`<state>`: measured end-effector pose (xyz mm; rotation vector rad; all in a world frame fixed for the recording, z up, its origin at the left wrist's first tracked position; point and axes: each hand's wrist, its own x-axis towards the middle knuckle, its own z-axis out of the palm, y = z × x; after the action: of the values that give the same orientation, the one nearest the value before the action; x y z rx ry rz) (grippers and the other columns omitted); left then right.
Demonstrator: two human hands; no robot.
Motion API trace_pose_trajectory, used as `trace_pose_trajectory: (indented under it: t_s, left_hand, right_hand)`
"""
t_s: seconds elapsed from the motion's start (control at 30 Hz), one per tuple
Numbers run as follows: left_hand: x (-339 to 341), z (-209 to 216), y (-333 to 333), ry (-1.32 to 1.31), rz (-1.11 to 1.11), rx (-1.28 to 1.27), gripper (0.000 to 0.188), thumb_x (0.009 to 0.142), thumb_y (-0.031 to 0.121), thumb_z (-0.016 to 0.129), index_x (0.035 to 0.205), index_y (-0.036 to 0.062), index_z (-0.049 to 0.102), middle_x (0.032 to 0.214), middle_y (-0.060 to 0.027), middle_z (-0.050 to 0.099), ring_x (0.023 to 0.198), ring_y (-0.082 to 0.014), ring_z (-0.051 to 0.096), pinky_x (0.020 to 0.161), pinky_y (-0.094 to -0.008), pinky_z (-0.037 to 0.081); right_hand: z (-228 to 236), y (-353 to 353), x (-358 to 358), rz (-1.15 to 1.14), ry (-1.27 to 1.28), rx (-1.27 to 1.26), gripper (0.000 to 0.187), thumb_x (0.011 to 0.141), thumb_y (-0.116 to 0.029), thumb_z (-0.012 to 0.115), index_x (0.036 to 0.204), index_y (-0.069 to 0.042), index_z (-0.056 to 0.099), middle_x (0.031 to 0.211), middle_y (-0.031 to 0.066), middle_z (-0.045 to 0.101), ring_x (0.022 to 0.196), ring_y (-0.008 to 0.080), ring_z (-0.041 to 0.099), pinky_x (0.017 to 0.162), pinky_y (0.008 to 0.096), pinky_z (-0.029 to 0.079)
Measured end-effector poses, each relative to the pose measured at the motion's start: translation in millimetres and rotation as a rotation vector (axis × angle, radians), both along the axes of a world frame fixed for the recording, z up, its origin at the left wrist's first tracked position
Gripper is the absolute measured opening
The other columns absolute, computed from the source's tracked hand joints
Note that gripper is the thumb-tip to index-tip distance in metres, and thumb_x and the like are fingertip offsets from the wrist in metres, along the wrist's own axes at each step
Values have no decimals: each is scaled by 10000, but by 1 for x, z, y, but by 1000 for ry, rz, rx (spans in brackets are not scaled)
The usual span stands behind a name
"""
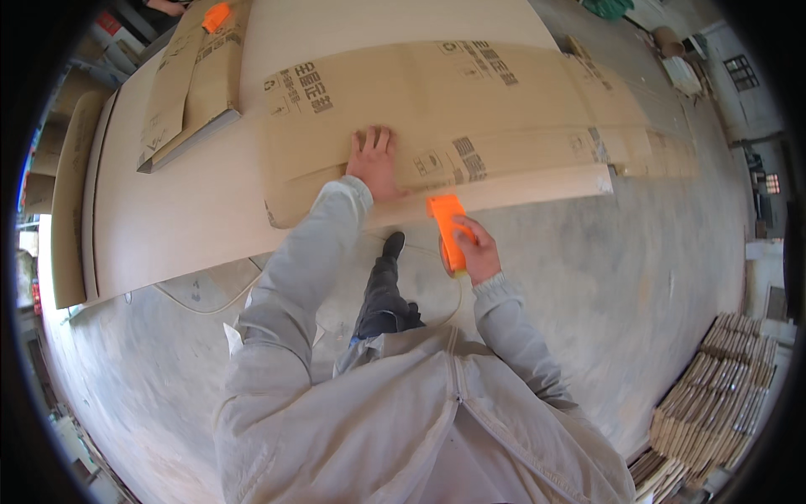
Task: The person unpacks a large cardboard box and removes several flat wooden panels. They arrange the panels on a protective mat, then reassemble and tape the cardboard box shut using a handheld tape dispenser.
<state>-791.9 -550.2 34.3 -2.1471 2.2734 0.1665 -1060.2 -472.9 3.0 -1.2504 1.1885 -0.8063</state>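
A long sheet of printed brown cardboard (395,97) lies on the pale work table (168,235), its right end reaching past the table's corner. Flat on the cardboard near its front edge rests my left hand (374,164), fingers slightly spread, holding nothing. My right hand (482,254) grips an orange tape dispenser (448,225) just in front of the table edge, close to the cardboard but apart from it. The far side of the dispenser and some of the right fingers are hidden.
A folded cardboard package (189,92) lies at the table's far left, with a second orange tape dispenser (216,17) on it. Another person's hand (166,7) shows at the top left. Stacked flat bundles (714,403) stand on the floor at right. A thin hose (201,311) crosses the floor.
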Motion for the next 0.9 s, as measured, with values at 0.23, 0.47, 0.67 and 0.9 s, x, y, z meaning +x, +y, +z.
trace_pose_trajectory:
  t_s: [0.23, 0.47, 0.67, 0.9]
  left_hand:
    - [-2, 3, 0, -42, -36, 35, 1159, 605, 625, 776, 1526, 138, 268, 1559, -206, 233, 1445, -429, 176, 1148, -626, 152]
    - [-25, -11, -18, 256, -261, 21, 967, 755, 507, 729, 1536, 178, 263, 1616, -130, 141, 1496, -348, 83, 1120, -704, 66]
    - [-48, -23, -20, 50, -195, 29, 900, 804, 501, 701, 1530, 185, 273, 1626, -63, 146, 1505, -312, 64, 1114, -718, 49]
    - [-65, -23, -15, -88, -104, 8, 974, 770, 454, 741, 1540, 183, 210, 1619, -63, 165, 1500, -310, 93, 1114, -723, 81]
  right_hand:
    - [-41, 33, -15, -20, 30, -4, 290, 912, -62, 574, 1195, -21, 624, 1182, 121, 657, 1106, 195, 610, 951, 295, 477]
    - [-37, -40, 39, 2, 280, 159, 292, 931, -243, 541, 1115, -51, 662, 1038, 160, 701, 965, 289, 683, 866, 375, 536]
    - [-4, -71, 90, 85, 874, 50, 293, 841, -224, 587, 1062, -47, 664, 813, 187, 697, 764, 337, 695, 727, 406, 552]
    - [-9, -27, 0, 44, 392, 179, 406, 882, -258, 582, 1202, -12, 624, 1167, 215, 657, 1089, 337, 637, 928, 387, 503]
